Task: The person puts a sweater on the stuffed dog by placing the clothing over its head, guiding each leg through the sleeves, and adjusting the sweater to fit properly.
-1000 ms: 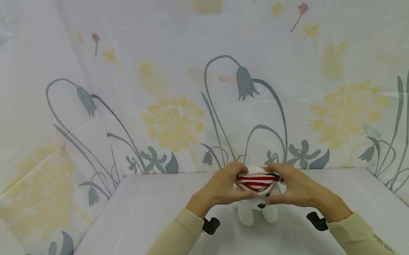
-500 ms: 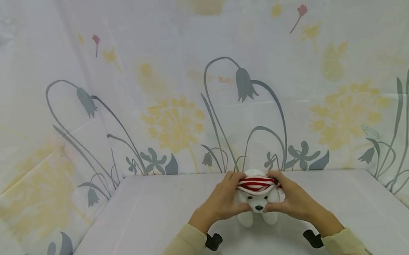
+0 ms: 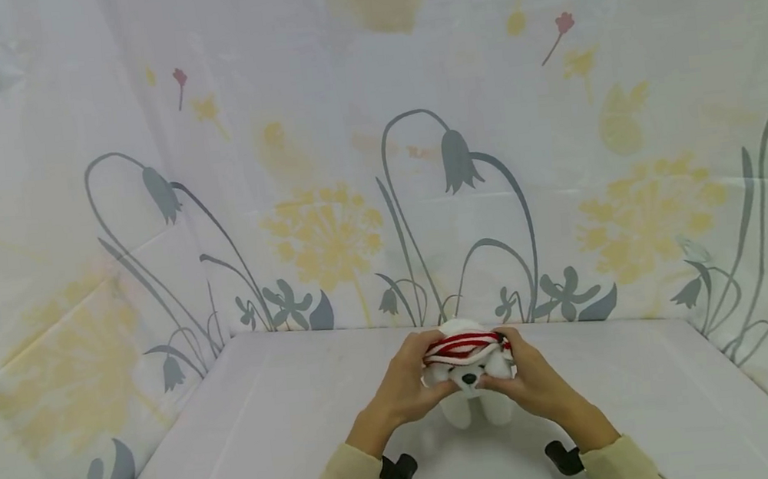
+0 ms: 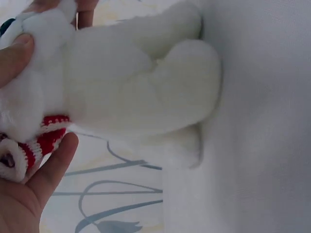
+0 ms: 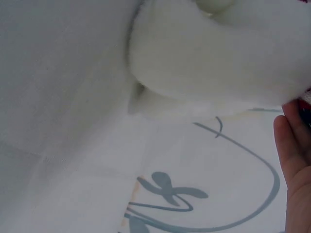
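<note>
A white plush dog [image 3: 458, 411] with a black nose stands upright at the back of the table. Round its forehead sits a red-and-white striped knit band [image 3: 466, 346], with white showing above it. My left hand [image 3: 406, 385] grips one side of the head, thumb beside the muzzle and fingers at the band. On the other side my right hand [image 3: 535, 381] holds the head likewise. The left wrist view has the dog's body [image 4: 136, 87] sideways, its feet on the white surface, and the band [image 4: 52, 133] by my fingers. Right fingertips [image 5: 287, 128] reach the head's edge in the right wrist view.
The white tabletop [image 3: 291, 426] meets a flower-printed curtain [image 3: 317, 122] right behind the plush dog. Black wrist mounts [image 3: 398, 471] show below each hand, close over the tabletop.
Both hands have come lower and slightly left, with the thumbs now beside the muzzle. The knit band, earlier held gaping over the face, now lies across the forehead, and the nose shows fully.
</note>
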The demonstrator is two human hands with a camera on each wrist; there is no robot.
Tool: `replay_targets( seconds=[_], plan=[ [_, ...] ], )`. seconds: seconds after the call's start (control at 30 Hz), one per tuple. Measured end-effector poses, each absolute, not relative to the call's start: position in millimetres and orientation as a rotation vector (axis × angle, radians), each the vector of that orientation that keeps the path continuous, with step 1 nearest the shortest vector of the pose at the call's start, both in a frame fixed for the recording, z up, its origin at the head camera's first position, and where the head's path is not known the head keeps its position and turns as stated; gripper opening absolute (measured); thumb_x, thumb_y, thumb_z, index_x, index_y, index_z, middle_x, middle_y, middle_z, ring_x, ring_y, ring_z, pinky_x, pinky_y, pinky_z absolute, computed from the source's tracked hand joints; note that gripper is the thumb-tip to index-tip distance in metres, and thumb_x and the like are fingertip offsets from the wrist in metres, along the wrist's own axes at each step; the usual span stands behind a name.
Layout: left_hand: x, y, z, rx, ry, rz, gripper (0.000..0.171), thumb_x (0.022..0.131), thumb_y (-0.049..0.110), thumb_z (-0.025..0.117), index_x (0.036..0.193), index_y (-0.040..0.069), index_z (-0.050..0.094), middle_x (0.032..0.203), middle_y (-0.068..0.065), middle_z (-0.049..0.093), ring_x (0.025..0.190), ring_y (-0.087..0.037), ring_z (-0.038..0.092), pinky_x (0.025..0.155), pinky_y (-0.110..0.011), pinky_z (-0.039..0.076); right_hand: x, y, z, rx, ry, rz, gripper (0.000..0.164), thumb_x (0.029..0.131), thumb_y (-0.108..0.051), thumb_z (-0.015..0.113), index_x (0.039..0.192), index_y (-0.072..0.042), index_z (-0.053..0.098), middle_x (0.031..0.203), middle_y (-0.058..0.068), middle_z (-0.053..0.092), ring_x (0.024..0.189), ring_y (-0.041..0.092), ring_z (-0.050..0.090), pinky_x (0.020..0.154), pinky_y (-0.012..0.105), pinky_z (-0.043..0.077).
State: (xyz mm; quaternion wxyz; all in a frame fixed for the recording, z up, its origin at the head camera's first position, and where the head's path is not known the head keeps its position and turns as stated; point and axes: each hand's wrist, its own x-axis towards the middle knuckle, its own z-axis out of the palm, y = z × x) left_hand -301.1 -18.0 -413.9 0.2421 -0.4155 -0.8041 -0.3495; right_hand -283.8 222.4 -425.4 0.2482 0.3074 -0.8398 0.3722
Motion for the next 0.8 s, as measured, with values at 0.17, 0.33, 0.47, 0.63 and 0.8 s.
replay_targets(
  seconds=[0.17, 0.33, 0.47, 0.63, 0.8],
  plan=[
    [-295.8, -22.2, -413.8, -1.056, -2.186, -1.016, 0.063, 0.072, 0.017, 0.084, 0.125, 0.015, 0.049, 0.108, -0.002, 0.054, 0.098, -0.013, 0.053, 0.084, -0.029, 0.048, -284.4, 213.3, -422.4, 0.814, -2.317, 1.039, 0.068, 0.073, -0.024, 0.083, 0.123, -0.006, 0.042, 0.114, 0.005, 0.06, 0.098, 0.014, 0.058, 0.075, 0.032, 0.051],
    [-289.8, -24.2, -414.7, -1.039, -2.23, -1.078, 0.057, 0.074, 0.011, 0.081, 0.122, 0.014, 0.049, 0.106, -0.002, 0.053, 0.094, -0.012, 0.051, 0.081, -0.028, 0.048, -280.7, 209.5, -421.3, 0.846, -2.302, 1.0, 0.058, 0.073, -0.026, 0.083, 0.114, -0.009, 0.046, 0.105, -0.002, 0.06, 0.091, 0.01, 0.058, 0.075, 0.031, 0.051],
    [-286.4, -23.7, -415.7, -1.035, -2.232, -1.093, 0.053, 0.075, 0.009, 0.081, 0.117, 0.015, 0.048, 0.102, -0.002, 0.05, 0.088, -0.011, 0.048, 0.075, -0.026, 0.047, -276.9, 208.6, -420.8, 0.831, -2.297, 0.944, 0.056, 0.071, -0.026, 0.084, 0.112, -0.012, 0.048, 0.103, -0.006, 0.058, 0.09, 0.008, 0.056, 0.076, 0.031, 0.051],
    [-283.6, -23.3, -418.5, -1.006, -2.206, -1.089, 0.05, 0.074, 0.008, 0.082, 0.112, 0.016, 0.05, 0.098, -0.001, 0.047, 0.083, -0.009, 0.045, 0.069, -0.022, 0.045, -273.2, 209.5, -419.2, 0.818, -2.261, 0.811, 0.068, 0.067, -0.025, 0.088, 0.12, -0.009, 0.05, 0.115, -0.001, 0.055, 0.101, 0.012, 0.053, 0.082, 0.032, 0.05],
    [-279.6, -19.9, -418.5, -1.0, -2.221, -1.064, 0.059, 0.073, 0.018, 0.083, 0.122, 0.02, 0.05, 0.105, -0.001, 0.044, 0.093, -0.012, 0.052, 0.077, -0.027, 0.049, -267.9, 214.4, -413.0, 0.889, -2.201, 0.669, 0.079, 0.065, -0.02, 0.089, 0.132, -0.007, 0.048, 0.129, 0.007, 0.049, 0.113, 0.02, 0.05, 0.095, 0.021, 0.041]
  ],
)
